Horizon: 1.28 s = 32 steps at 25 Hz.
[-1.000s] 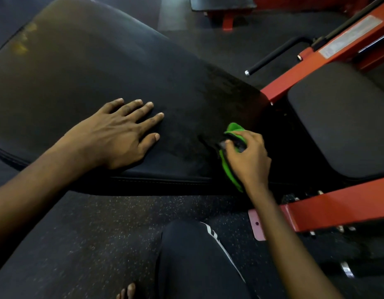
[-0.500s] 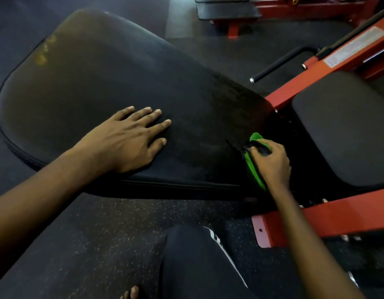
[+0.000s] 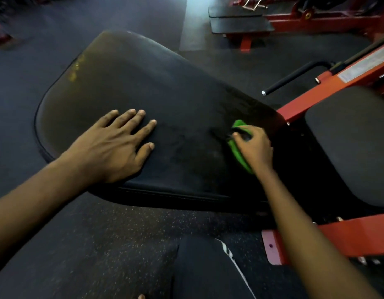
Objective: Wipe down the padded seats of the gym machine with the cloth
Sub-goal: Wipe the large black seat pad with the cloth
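A large black padded seat (image 3: 156, 87) fills the middle of the view, with a worn yellowish patch near its far left edge. My left hand (image 3: 113, 145) rests flat on the pad, fingers spread. My right hand (image 3: 254, 147) grips a bunched green cloth (image 3: 237, 147) and presses it onto the pad's right end, close to the red frame. A second, smaller black pad (image 3: 348, 145) sits to the right, between the red frame bars.
The red machine frame (image 3: 357, 236) runs along the right, with a black handle bar (image 3: 294, 76) sticking out above it. Another bench with red legs (image 3: 240, 24) stands at the back. My dark trouser leg (image 3: 208, 270) is at the bottom over speckled rubber flooring.
My right hand with the cloth slid right along the pad toward the frame, then slightly back up the pad. My left hand has stayed flat in place. The view has shifted.
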Each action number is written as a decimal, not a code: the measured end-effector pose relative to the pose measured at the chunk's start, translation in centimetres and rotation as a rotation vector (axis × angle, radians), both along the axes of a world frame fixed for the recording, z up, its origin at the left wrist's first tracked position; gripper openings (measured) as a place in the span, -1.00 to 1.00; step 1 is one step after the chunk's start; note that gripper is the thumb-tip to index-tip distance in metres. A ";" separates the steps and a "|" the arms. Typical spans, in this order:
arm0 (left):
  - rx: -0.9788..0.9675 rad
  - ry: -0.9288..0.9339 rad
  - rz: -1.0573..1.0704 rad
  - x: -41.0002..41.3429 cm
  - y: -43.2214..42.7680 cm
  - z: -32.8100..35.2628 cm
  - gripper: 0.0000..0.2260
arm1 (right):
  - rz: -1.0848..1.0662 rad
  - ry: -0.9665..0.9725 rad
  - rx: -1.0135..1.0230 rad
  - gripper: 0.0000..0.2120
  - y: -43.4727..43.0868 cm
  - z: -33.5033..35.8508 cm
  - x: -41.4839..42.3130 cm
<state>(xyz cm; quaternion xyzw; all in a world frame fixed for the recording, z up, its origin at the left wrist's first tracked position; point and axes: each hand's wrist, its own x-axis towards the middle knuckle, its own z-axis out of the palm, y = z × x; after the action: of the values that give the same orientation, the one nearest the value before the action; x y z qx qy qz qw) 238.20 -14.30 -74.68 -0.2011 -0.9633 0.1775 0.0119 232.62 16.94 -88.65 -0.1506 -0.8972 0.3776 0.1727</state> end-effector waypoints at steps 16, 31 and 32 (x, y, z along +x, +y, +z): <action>0.025 0.016 -0.006 -0.2 0.0 -0.4 -0.29 | 0.198 0.158 0.009 -0.72 -8.6 4.6 -3.8; 0.202 0.083 -0.205 3.0 -2.6 1.2 -0.47 | 0.753 0.426 0.053 -0.73 -19.2 11.5 -5.2; 0.240 0.101 -0.234 3.1 -2.7 0.9 -0.51 | 0.803 0.458 0.067 -0.73 -20.8 12.8 -6.4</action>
<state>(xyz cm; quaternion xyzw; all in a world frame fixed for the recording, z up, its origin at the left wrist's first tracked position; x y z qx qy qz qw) 241.27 -17.02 -73.76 -0.2999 -0.9457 0.0683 0.1047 226.17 -3.90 -75.89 0.3018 -0.8350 0.4088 0.2113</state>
